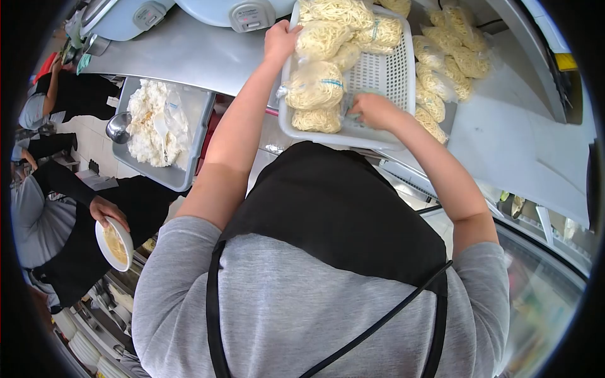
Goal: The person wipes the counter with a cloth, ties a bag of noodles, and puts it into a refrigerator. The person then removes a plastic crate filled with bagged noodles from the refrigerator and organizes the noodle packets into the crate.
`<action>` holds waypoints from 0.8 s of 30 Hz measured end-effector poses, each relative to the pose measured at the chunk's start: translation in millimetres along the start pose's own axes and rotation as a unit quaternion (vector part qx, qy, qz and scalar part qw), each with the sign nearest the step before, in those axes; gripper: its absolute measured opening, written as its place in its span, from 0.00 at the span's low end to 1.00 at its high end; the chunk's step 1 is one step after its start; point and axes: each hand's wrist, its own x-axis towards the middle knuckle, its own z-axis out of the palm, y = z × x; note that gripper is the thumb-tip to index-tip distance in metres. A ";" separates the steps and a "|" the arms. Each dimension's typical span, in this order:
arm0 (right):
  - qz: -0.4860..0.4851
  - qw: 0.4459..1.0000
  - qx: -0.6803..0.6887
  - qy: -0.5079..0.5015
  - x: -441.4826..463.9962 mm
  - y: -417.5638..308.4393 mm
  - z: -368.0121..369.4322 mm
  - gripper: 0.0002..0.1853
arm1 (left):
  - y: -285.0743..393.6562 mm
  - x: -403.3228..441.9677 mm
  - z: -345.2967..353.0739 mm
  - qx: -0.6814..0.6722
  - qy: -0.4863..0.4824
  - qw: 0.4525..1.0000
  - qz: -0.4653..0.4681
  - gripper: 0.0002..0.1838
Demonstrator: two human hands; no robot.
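Observation:
A white perforated plastic basket (378, 72) holds several clear bags of pale yellow noodles (315, 85), some with blue printed bands. My left hand (282, 41) is closed over the basket's left rim, its fingertips against a noodle bag and partly hidden. Inside the basket, near the front edge, my right hand (376, 111) has its fingers curled together beside the lowest bag. What these fingers hold, if anything, is too small to make out.
More bagged noodles (454, 57) lie right of the basket. Rice cookers (252, 16) stand on the steel counter (183, 60). At left are a grey tub (183, 179) of rice with a ladle (118, 127), and a co-worker's hand (108, 211) with a white bowl (126, 236).

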 end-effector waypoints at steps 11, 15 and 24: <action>0.046 0.982 -0.165 -0.080 -23.9 -21.5 -12.3 0.09 | -1.8 -0.6 -2.7 0.016 -0.003 1.000 0.004 0.20; 0.061 0.978 -0.173 -0.102 -31.5 -27.8 -22.0 0.09 | 0.4 -2.4 -2.1 0.034 0.003 0.999 0.003 0.20; 0.340 0.929 -0.147 -0.015 -155.3 -0.5 -133.9 0.12 | 3.7 3.0 1.0 0.024 -0.002 1.000 0.011 0.21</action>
